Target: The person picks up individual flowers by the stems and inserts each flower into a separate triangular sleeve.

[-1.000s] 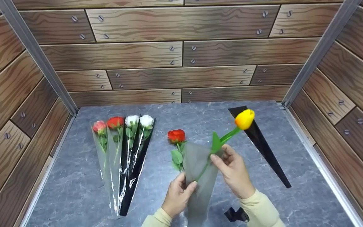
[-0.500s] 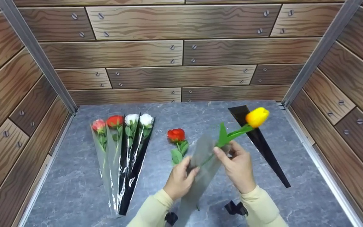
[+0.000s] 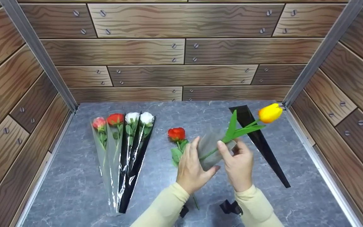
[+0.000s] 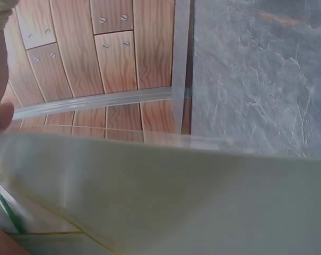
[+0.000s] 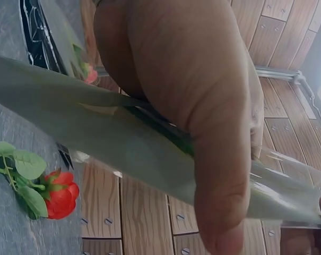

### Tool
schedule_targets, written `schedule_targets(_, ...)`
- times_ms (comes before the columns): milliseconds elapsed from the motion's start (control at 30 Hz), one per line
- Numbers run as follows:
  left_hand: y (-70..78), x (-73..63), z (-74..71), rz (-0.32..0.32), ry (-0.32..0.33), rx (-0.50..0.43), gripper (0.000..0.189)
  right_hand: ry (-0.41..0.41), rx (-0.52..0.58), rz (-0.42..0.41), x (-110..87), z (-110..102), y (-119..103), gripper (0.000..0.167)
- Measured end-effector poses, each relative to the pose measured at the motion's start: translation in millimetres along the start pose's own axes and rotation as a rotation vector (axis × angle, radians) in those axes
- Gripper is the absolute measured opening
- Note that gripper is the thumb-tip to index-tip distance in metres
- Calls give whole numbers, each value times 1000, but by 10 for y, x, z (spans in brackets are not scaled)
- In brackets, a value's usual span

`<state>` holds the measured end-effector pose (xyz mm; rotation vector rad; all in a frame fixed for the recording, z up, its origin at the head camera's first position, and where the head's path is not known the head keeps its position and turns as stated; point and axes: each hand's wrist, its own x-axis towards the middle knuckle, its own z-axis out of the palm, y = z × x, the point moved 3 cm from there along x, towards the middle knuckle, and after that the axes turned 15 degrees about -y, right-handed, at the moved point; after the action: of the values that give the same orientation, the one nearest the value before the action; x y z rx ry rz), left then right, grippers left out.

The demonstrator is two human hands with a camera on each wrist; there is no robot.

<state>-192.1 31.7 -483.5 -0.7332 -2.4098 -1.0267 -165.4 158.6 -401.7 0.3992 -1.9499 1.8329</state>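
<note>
My right hand (image 3: 239, 164) pinches the green stem of a yellow tulip (image 3: 270, 113) together with the rim of a translucent grey flower sleeve (image 3: 211, 148). The tulip's bloom leans out to the right, and its lower stem shows against the sleeve. Close on the left side, my left hand (image 3: 194, 171) lies along the sleeve with fingers stretched and thumb spread. The sleeve (image 4: 176, 196) fills the lower left wrist view. In the right wrist view it (image 5: 96, 122) runs past my right thumb. A loose red rose (image 3: 176, 134) lies behind my left hand, its stem partly hidden.
On the left lie several wrapped roses, pink (image 3: 100, 124), red (image 3: 115, 119) and white (image 3: 132, 118), in clear and black sleeves. A flat black sleeve (image 3: 263, 148) lies at the right. Small black pieces (image 3: 230, 207) lie by the right cuff. Wood-patterned walls enclose the table.
The tulip has moved right and tilted over further. My left hand has gone from pinching the sleeve to stretched fingers beside it, higher up. The right hand keeps its pinch.
</note>
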Motion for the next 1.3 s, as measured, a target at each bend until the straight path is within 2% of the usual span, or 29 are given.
schedule_targets(133, -26, 5, 13, 27, 15, -36, 95, -57, -91, -41, -16, 23, -44, 33)
schedule_targets(267, -41, -4, 51, 52, -8, -93, 93, -113, -205, -76, -31, 58, -125, 46)
schedule_targets(400, -50, -28, 95, 71, -20, -133, 90, -169, -335, -67, -19, 119, -188, 54)
schedule_targets(467, -61, -46, 107, 71, -12, -155, 87, -207, -361, -45, -10, 137, -181, 59)
schedule_targets(567, -84, -71, 109, 66, 8, -199, 83, -279, -330, -20, -12, 114, -94, 68)
schedule_targets(633, -106, -83, 98, 51, 15, -223, 81, -324, -269, -24, -14, 52, 12, 71)
schedule_targets(700, -129, -96, 81, 33, 17, -233, 81, -330, -184, -35, -8, -40, 98, 71)
schedule_targets(767, -152, -106, 58, 17, 13, -230, 83, -285, -76, -66, 10, -163, 135, 65)
schedule_targets(833, -172, -109, 39, 12, 6, -212, 85, -210, 17, -135, 43, -289, 90, 58)
schedule_targets(933, -191, -108, 19, 16, -14, -181, 87, -123, 70, -247, 86, -426, -49, 54)
schedule_targets(1033, -202, -104, 15, 26, -38, -150, 88, -142, -33, -318, 102, -434, -192, 50)
schedule_targets(1167, -191, -101, 9, 50, -75, -104, 85, -230, -196, -338, 72, -319, -349, 45)
schedule_targets(1300, -170, -101, -8, 68, -109, -72, 83, -250, -226, -350, 53, -243, -437, 45)
